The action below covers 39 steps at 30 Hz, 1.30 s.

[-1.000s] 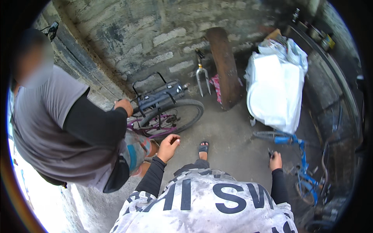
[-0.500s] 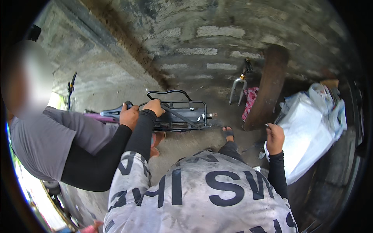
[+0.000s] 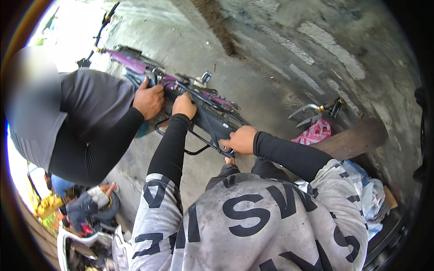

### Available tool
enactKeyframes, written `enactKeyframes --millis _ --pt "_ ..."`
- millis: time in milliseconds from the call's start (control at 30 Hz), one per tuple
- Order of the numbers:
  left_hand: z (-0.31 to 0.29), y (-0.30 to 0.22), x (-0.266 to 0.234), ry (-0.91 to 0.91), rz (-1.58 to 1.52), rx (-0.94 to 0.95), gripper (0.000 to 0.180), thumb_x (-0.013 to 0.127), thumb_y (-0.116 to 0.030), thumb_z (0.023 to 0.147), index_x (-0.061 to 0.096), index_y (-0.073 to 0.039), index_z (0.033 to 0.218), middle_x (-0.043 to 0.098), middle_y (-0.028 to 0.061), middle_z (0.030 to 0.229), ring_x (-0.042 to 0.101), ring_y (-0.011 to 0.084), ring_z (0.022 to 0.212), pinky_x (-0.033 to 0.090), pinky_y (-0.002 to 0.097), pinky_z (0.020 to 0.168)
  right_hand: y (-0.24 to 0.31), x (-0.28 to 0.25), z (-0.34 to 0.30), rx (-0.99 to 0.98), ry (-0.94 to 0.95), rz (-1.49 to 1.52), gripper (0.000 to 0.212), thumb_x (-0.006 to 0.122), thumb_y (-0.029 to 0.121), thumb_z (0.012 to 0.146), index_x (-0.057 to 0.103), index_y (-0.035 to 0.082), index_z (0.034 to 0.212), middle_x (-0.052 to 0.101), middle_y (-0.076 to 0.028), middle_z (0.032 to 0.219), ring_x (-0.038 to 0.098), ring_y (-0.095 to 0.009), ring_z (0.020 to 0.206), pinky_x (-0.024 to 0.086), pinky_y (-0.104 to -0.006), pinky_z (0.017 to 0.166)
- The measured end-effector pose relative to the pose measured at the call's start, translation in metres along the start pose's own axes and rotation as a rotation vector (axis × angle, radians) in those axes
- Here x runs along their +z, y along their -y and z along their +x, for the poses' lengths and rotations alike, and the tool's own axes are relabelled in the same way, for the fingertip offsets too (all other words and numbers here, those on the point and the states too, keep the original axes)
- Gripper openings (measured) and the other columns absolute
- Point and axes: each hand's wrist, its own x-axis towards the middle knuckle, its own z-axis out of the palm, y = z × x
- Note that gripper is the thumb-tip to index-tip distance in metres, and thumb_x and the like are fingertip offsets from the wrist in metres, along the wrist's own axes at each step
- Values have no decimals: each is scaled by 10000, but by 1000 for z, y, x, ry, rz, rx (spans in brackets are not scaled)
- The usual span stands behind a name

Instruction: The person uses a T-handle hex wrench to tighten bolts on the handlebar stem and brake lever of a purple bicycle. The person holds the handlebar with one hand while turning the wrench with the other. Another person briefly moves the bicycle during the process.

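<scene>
A purple bicycle [image 3: 129, 63] has a black rear rack [image 3: 212, 119] with a tubular frame and raised side rails. My left hand [image 3: 184, 106] is closed around the rack's forward end, close behind the saddle. At the rack's rear end, my right hand [image 3: 243, 140] has its fingers bent and pressed together against the tip; what they pinch, if anything, is hidden. Beside my left hand, a co-worker's hand [image 3: 149, 99] in a black sleeve grips the dark saddle [image 3: 134, 77].
A co-worker [image 3: 97, 99] stands close at my left. To the right lie a bicycle fork [image 3: 312, 113], a pink patterned bag [image 3: 315, 132], a brown board-like piece [image 3: 357, 140] and plastic bags [image 3: 368, 189]. A rough block wall [image 3: 294, 49] rises behind. Another person [image 3: 90, 203] is at lower left.
My right hand has moved left from beside the white bag to the rack's rear end. The view has turned, and the bicycle now slants across it. My left hand stays on the rack.
</scene>
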Motion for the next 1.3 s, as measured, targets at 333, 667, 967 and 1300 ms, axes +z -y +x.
enactKeyframes --millis 333,667,967,1300 --pt "-87 -65 -21 283 -1834 -622 188 429 56 715 438 -84 840 487 59 726 523 214 576 446 327 503 -12 13 11 -16 75 -51 316 469 224 873 523 198 1183 617 -140 927 665 -308 686 538 -407 568" --pt "-111 -78 42 17 -256 215 222 620 -60 775 496 -27 956 535 188 882 554 383 844 460 449 715 -25 31 4 -114 -63 -97 240 505 183 831 549 67 1037 634 -132 841 668 -284 701 536 -398 574" --pt "-126 -85 45 46 -343 70 175 526 -178 868 478 -18 918 560 199 847 584 377 812 462 447 684 -25 -1 -95 8 -360 128 191 622 214 773 527 98 892 604 -77 729 621 -288 614 492 -398 521" --pt "-193 -104 -2 585 -2473 -264 253 452 -281 893 545 -63 981 596 128 953 574 269 860 464 393 801 19 -136 -120 -96 -366 115 208 648 229 780 553 93 907 621 -79 766 618 -288 664 468 -390 558"
